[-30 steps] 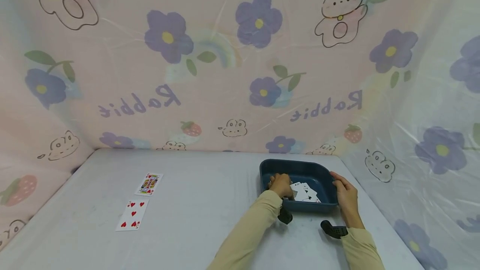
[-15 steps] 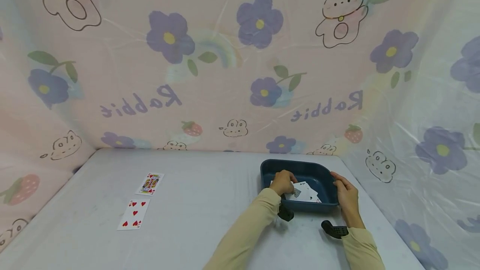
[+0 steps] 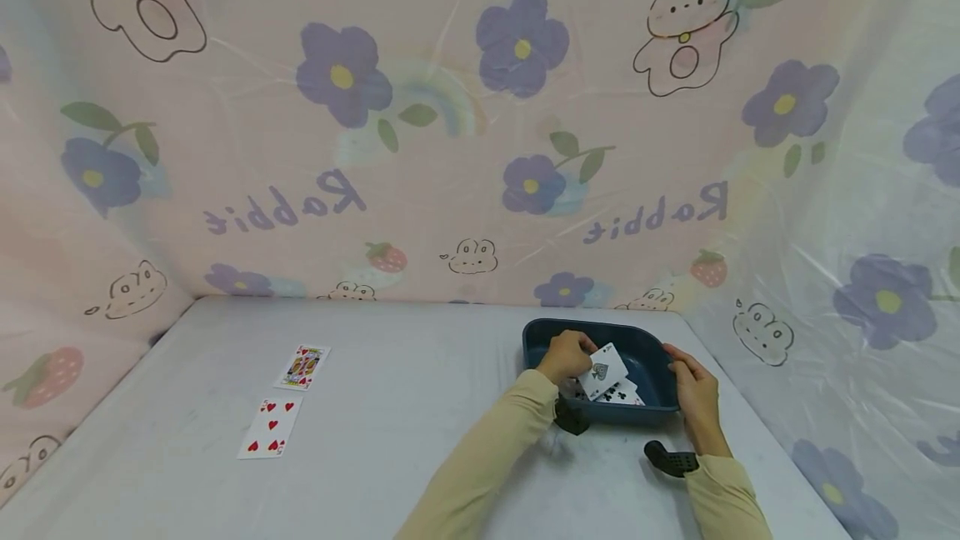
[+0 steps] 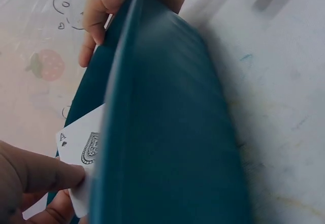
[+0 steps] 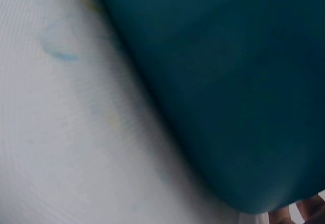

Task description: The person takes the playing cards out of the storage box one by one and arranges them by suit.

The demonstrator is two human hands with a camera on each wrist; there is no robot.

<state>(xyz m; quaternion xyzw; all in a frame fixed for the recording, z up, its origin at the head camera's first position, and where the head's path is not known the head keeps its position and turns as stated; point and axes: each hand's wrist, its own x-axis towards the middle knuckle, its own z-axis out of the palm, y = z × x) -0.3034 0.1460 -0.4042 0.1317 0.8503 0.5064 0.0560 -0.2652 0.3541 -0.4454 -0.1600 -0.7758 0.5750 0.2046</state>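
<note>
A dark blue tray (image 3: 652, 352) stands on the white table at the right, with several playing cards (image 3: 624, 395) lying in it. My left hand (image 3: 566, 356) is over the tray and pinches an ace of spades (image 3: 603, 370), lifted and tilted above the others. In the left wrist view the ace of spades (image 4: 84, 145) shows between thumb and finger behind the tray wall (image 4: 167, 132). My right hand (image 3: 693, 390) grips the tray's right rim. The right wrist view is filled by the tray's outer wall (image 5: 233, 82).
Two cards lie face up at the left of the table: a king (image 3: 302, 366) and, nearer me, a seven of hearts (image 3: 269, 426). Flowered plastic sheeting walls the table on three sides. Black wrist mounts (image 3: 671, 459) sit by the tray's front.
My left hand has risen from the pile in the tray, bringing the ace of spades up with it. The right hand has stayed on the rim.
</note>
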